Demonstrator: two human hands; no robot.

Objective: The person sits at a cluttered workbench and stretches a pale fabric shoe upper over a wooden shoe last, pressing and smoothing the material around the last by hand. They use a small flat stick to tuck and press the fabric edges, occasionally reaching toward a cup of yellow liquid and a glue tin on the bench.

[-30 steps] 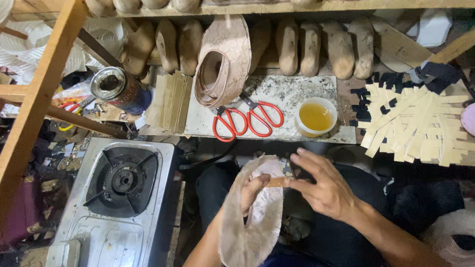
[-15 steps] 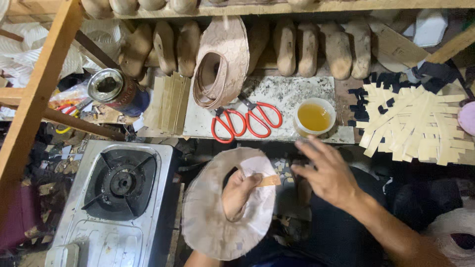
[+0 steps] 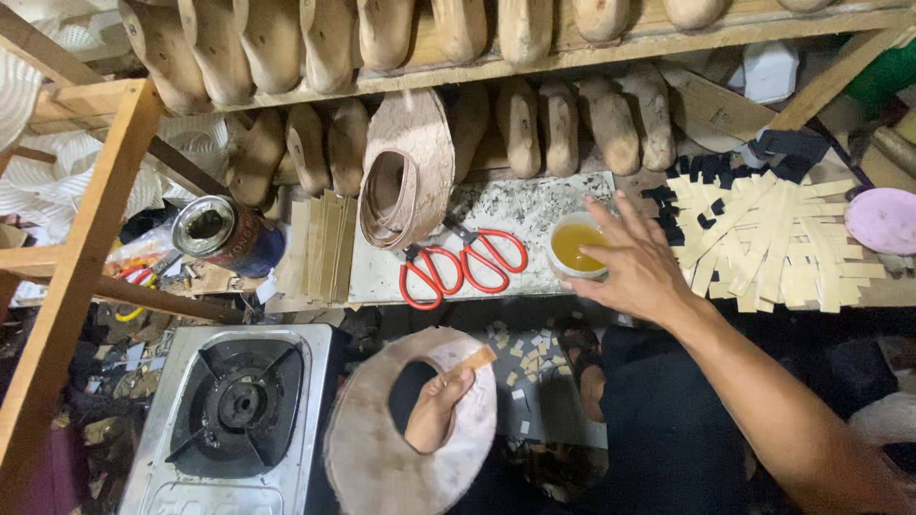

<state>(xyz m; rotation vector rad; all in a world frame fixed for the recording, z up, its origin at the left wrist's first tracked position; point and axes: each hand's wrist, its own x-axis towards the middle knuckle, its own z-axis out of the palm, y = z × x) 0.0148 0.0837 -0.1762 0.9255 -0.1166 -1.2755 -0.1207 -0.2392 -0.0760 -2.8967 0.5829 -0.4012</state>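
Right hand [image 3: 637, 270], fingers spread and empty, over small cup of yellow liquid [image 3: 575, 246] at tabletop [image 3: 534, 205] centre. Left hand [image 3: 437, 410] pinched on tan strip [image 3: 474, 360] through leather piece [image 3: 386, 448], lower centre. Red scissors [image 3: 463, 267] left of cup.

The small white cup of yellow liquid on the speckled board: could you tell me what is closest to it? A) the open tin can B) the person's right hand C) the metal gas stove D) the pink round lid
B: the right hand reaches with spread fingers right at the small white cup of yellow liquid, its fingers over the rim; whether they touch it cannot be told.
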